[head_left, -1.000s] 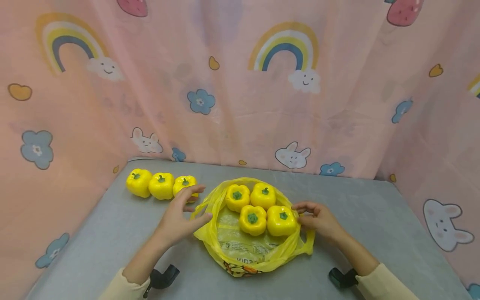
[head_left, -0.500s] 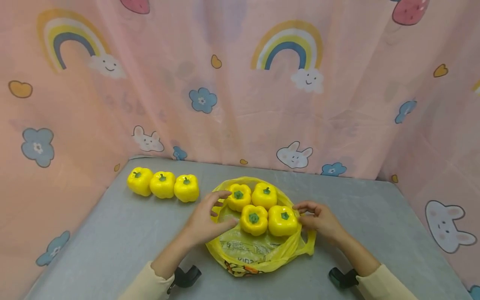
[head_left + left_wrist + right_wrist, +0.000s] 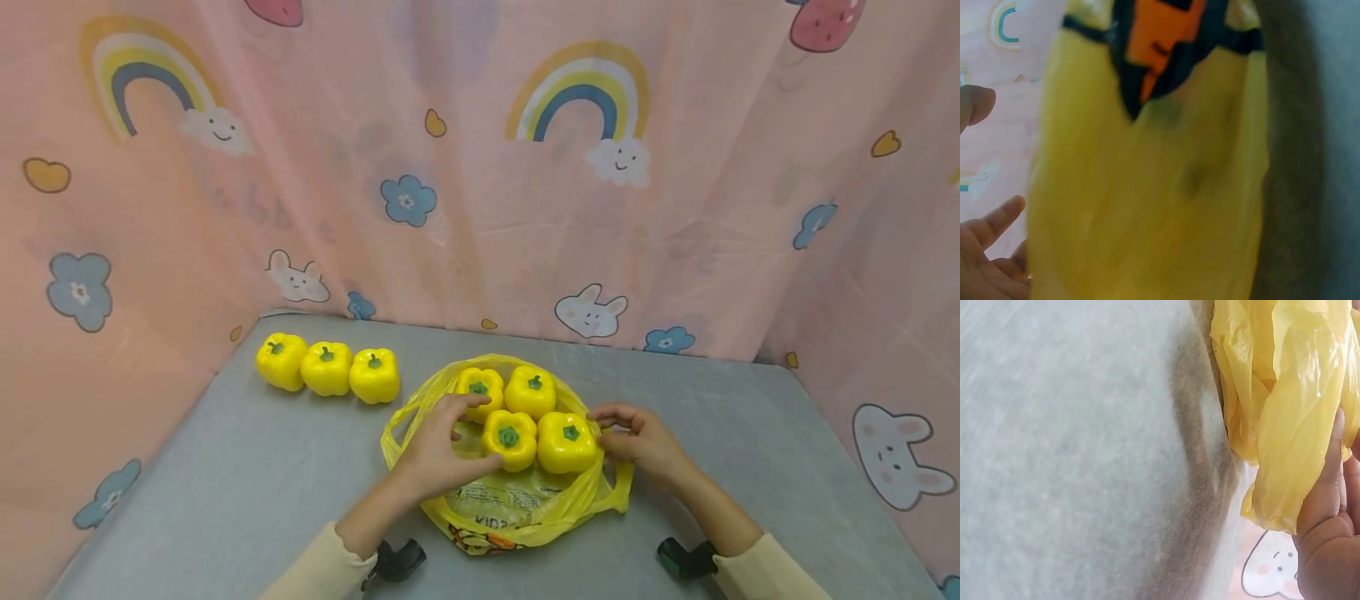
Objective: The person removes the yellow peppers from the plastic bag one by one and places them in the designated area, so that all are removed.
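Note:
A yellow plastic bag (image 3: 558,521) lies spread with its mouth upward on the grey table. Several yellow bell peppers (image 3: 567,443) sit inside it, green stems up. My left hand (image 3: 435,454) reaches over the bag's left side, thumb and fingers apart. Its thumb tip is by the front pepper (image 3: 510,442), and a fingertip overlaps the back-left pepper (image 3: 480,383). In the left wrist view the bag wall (image 3: 1147,212) hides most of the hand. At the bag's right rim, my right hand (image 3: 641,442) pinches the plastic; folds of the bag (image 3: 1297,444) cover some fingers in the right wrist view.
Three more yellow bell peppers (image 3: 327,369) stand in a row at the table's back left. A pink printed curtain (image 3: 480,250) rises behind and along both sides of the table (image 3: 225,500). A black wrist device (image 3: 397,560) shows below the left wrist, another (image 3: 682,557) below the right.
My left hand has moved right, from beside the row of peppers to over the bag's left side. The right hand stays at the right rim. The peppers look unmoved.

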`<action>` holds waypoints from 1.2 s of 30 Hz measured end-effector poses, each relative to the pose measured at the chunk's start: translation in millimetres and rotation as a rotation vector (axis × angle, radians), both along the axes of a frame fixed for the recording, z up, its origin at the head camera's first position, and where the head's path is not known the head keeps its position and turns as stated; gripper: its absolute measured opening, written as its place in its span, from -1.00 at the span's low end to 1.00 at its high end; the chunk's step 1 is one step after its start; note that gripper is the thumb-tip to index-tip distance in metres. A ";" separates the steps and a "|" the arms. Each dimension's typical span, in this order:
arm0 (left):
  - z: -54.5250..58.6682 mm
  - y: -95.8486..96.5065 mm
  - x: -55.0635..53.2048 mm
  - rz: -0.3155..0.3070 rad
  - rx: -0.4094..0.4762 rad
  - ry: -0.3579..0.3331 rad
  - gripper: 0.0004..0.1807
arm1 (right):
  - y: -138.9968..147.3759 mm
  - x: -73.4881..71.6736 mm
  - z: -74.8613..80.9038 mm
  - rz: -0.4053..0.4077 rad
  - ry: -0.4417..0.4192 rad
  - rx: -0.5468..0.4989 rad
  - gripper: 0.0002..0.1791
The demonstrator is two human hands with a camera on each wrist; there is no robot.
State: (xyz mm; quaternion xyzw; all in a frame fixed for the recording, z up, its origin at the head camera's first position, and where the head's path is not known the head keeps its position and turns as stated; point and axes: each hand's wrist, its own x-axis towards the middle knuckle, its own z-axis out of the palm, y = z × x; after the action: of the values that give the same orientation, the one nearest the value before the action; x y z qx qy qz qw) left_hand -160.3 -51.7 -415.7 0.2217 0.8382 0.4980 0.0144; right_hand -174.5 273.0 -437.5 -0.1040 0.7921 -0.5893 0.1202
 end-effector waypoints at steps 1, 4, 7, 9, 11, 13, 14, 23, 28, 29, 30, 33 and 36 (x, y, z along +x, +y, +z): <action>-1.3 1.8 -0.1 -0.005 -0.006 0.004 -0.23 | -0.1 0.0 0.3 0.003 0.000 0.000 -0.58; -5.0 7.3 -0.1 -0.003 -0.032 0.013 -0.23 | -0.3 0.1 1.3 0.008 0.002 0.000 -0.58; -9.9 11.6 -0.8 0.016 -0.068 0.040 -0.24 | -0.7 0.3 2.0 0.010 0.003 0.001 -0.58; -13.6 14.0 -1.4 0.032 -0.088 0.055 -0.24 | -1.2 0.6 2.1 0.010 0.003 0.000 -0.58; -16.9 16.1 -2.0 0.046 -0.096 0.064 -0.24 | -1.7 0.8 2.0 0.010 0.004 -0.001 -0.58; -19.9 18.1 -2.8 0.058 -0.100 0.069 -0.24 | -2.1 0.9 1.8 0.008 0.002 -0.003 -0.58; -21.0 19.1 -3.2 0.063 -0.099 0.068 -0.24 | -2.2 1.0 1.6 0.007 0.002 -0.003 -0.59; -26.3 26.1 -4.2 0.107 -0.106 0.077 -0.24 | -2.2 0.2 0.4 -0.022 0.000 0.020 -0.59; -27.1 27.9 -3.9 0.112 -0.098 0.088 -0.24 | -2.8 0.5 1.8 -0.051 -0.024 0.046 -0.58; -27.3 28.1 -4.0 0.113 -0.099 0.091 -0.24 | -2.7 0.6 2.1 -0.051 -0.025 0.050 -0.57; -27.4 28.3 -4.3 0.113 -0.098 0.093 -0.24 | -2.7 0.9 2.4 -0.046 -0.021 0.051 -0.57; -27.7 28.5 -4.5 0.112 -0.098 0.097 -0.24 | -2.7 2.0 3.3 -0.039 -0.016 0.042 -0.57; -28.3 28.4 -4.7 0.111 -0.097 0.096 -0.24 | -3.1 2.9 3.7 -0.039 -0.016 0.044 -0.57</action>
State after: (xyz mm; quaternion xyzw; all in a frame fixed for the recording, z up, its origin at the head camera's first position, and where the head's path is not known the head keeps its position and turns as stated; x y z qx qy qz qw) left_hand -165.0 -23.3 -444.0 0.1977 0.8720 0.4458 -0.0428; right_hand -171.5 270.0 -433.8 -0.0811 0.8059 -0.5746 0.1173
